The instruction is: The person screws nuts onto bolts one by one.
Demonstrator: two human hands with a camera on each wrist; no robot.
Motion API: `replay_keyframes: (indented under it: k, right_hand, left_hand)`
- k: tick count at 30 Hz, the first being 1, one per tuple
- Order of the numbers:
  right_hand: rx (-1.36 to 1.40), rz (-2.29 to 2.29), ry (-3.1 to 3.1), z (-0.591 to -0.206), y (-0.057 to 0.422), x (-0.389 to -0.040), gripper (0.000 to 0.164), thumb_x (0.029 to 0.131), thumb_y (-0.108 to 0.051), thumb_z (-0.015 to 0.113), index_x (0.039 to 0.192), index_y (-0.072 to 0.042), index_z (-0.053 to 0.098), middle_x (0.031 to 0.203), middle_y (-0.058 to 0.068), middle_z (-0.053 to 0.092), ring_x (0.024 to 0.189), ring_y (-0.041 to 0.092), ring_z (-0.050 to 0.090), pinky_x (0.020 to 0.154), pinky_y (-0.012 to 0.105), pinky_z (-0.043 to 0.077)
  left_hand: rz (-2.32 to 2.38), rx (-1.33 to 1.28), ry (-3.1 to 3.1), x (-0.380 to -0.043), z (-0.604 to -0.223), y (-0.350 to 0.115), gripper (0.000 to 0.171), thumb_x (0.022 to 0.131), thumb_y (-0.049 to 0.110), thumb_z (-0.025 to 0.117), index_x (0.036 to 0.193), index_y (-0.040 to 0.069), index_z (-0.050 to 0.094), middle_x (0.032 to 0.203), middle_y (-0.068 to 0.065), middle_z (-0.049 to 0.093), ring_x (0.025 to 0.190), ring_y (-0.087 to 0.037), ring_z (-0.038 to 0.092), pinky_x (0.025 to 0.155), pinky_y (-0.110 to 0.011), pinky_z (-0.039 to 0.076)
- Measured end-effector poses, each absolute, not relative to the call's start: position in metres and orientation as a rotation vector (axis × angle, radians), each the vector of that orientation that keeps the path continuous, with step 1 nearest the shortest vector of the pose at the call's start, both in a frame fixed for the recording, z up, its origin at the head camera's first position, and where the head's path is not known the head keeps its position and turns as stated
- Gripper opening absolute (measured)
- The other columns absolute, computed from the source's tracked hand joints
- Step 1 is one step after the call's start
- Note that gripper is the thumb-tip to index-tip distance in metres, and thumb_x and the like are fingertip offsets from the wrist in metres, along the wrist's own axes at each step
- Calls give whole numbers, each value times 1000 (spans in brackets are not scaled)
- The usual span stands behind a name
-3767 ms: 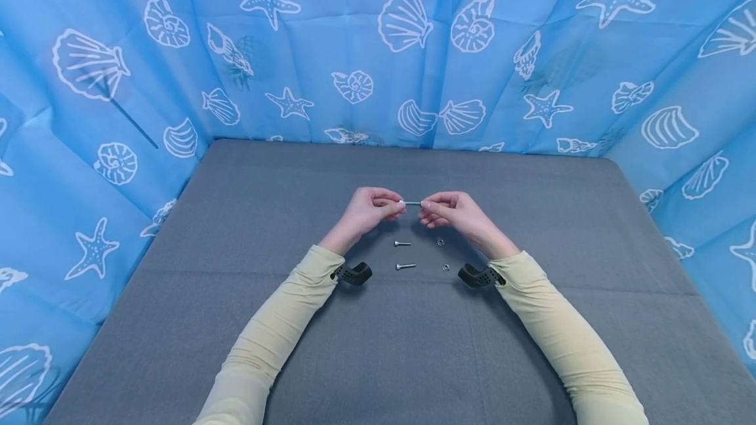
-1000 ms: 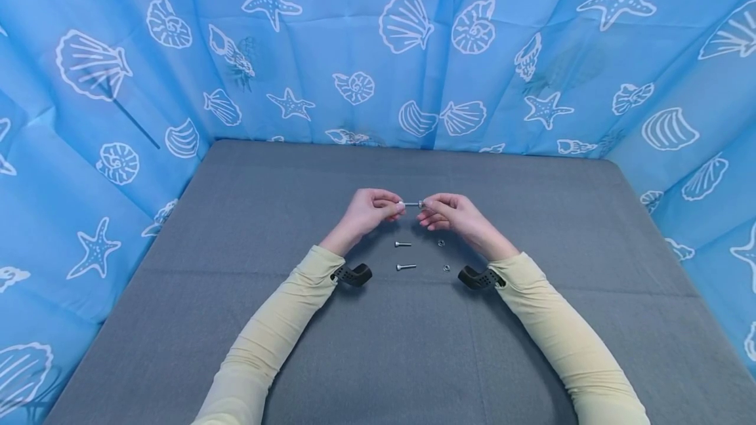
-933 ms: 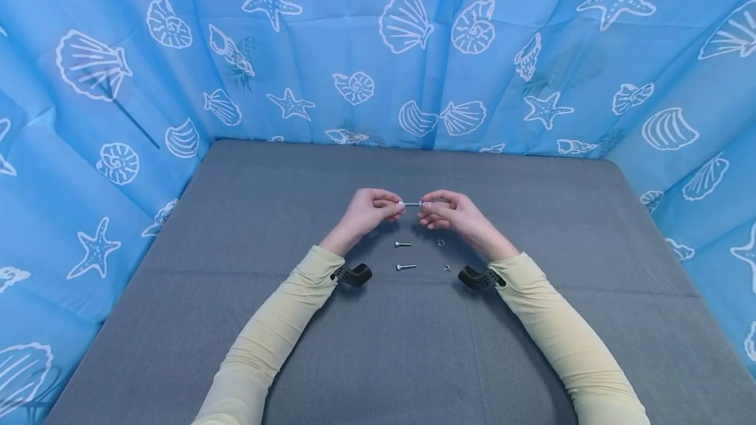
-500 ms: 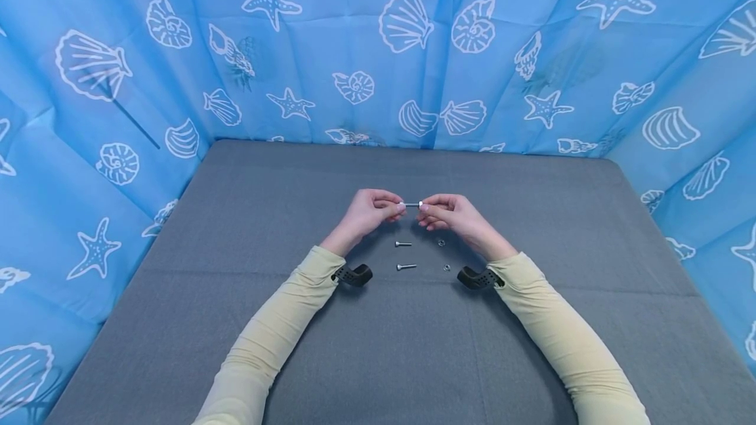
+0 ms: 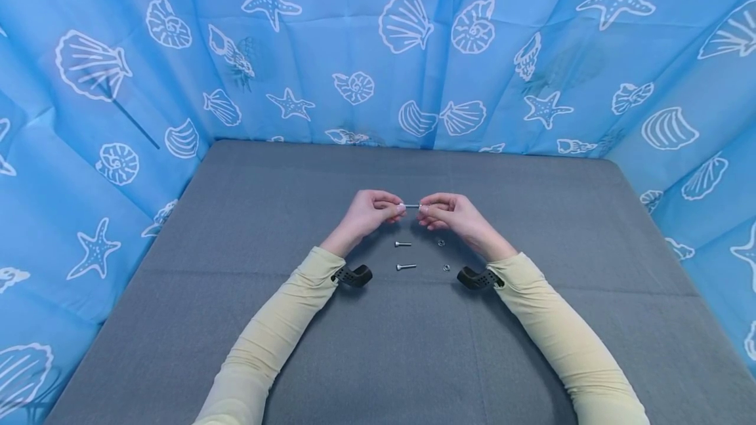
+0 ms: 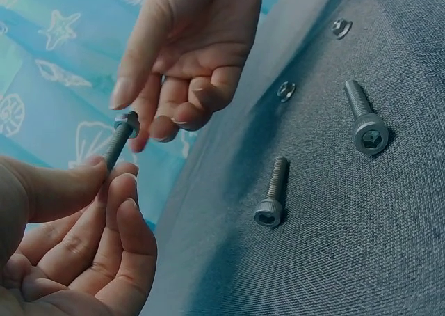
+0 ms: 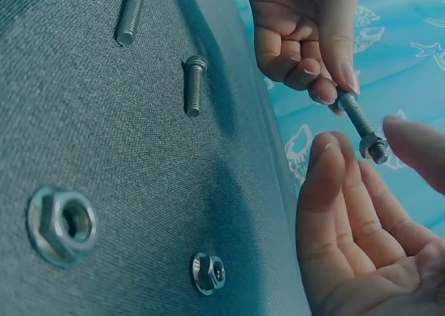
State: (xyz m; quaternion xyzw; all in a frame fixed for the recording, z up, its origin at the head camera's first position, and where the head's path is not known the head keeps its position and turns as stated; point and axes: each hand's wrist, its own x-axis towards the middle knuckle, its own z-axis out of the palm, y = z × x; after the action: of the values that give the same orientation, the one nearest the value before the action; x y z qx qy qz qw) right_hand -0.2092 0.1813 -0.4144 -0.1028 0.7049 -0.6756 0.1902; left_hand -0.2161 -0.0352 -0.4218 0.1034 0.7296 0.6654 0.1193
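My left hand (image 5: 367, 214) pinches a steel socket-head bolt (image 7: 358, 114) by its head, between thumb and fingers. The bolt lies level above the table, its threaded end pointing to my right hand (image 5: 450, 212). A flange nut (image 7: 373, 147) sits on the thread near that end, with a little of the tip sticking out past it. In the right wrist view, my right thumb and fingers stand spread on either side of the nut, close to it but apart. The bolt's head is mostly hidden under the left fingertips.
Two loose bolts, a nearer one (image 5: 406, 267) and a farther one (image 5: 403, 244), lie below the hands. To their right lie two flange nuts, one nearer (image 5: 446, 268) and one farther (image 5: 441, 242). Grey cloth covers the table (image 5: 378, 346); a blue shell-print curtain (image 5: 354, 51) hangs behind.
The right fingers have shifted back and forth around the nut at the bolt's end. The left hand keeps hold of the bolt, almost still. The loose bolts and nuts have not moved.
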Motion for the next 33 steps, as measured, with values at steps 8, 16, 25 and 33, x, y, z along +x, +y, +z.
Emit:
replay_keyframes:
  k: [8,16,25,33]
  right_hand:
    - [-304,-1894,2013,-413,181,-207,43,92,-7,65,123,17,47,105,29,63,85,17,67,84,45,55]
    - [-276,-1898,2014,-416,180,-208,43,96,-14,60,121,19,48,96,21,67,80,16,67,70,28,58]
    - [-312,-1893,2014,-415,181,-208,42,92,-9,65,122,15,47,105,30,63,85,18,67,83,46,55]
    - [-262,-1892,1951,-412,180,-206,42,98,-16,56,122,17,46,100,27,64,82,20,67,76,35,58]
  left_hand:
    - [1907,301,2132,-214,-421,-36,15,89,6,68,99,-6,68,85,-14,71,83,-31,68,78,-47,57]
    - [1916,322,2137,-213,-420,-35,15,89,4,68,100,-6,67,86,-14,71,85,-35,67,79,-48,56]
    - [1922,300,2163,-214,-420,-34,15,89,5,68,99,-6,67,86,-14,72,88,-38,66,77,-45,57]
    - [1930,294,2149,-214,-419,-33,15,89,3,68,98,-8,67,85,-15,71,85,-34,68,77,-45,57]
